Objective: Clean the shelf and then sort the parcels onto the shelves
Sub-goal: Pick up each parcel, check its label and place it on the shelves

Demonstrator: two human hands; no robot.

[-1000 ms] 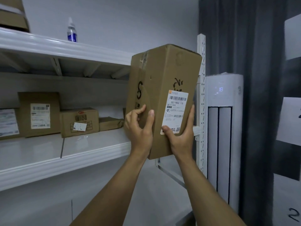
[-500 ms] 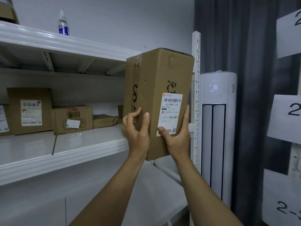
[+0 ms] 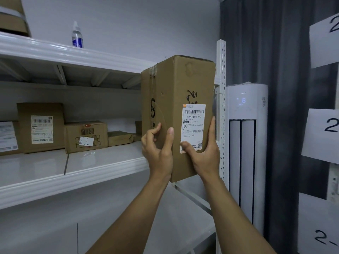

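Two hands hold one tall cardboard parcel (image 3: 176,107) upright in the air, at the right end of the white shelving unit. The parcel is in front of the middle shelf (image 3: 91,173) and does not rest on it. Its top reaches about the level of the upper shelf (image 3: 73,55).

Grip state:
- Left hand (image 3: 157,153): fingers curled against the parcel's left face, thumb laid up its front corner edge.
- Right hand (image 3: 203,154): thumb pressed on the lower corner of the shipping label (image 3: 193,125), fingers extended up the right side.

Both hands clamp the lower part of the parcel between them. The label faces the camera and reads "507-PB02 T70".

Contents of the middle shelf, left to right: a partly visible labelled parcel (image 3: 7,138), an upright labelled box (image 3: 41,127), a lower box (image 3: 86,135) and a flat brown packet (image 3: 120,138), all set toward the back.

A clear bottle (image 3: 77,34) with a blue label stands on the upper shelf. A perforated white upright post (image 3: 221,107) is just beside the held parcel on its right. A white tower air conditioner (image 3: 245,143) stands beyond the post, before a dark curtain (image 3: 275,52). Paper signs (image 3: 322,134) marked "2" hang at far right.
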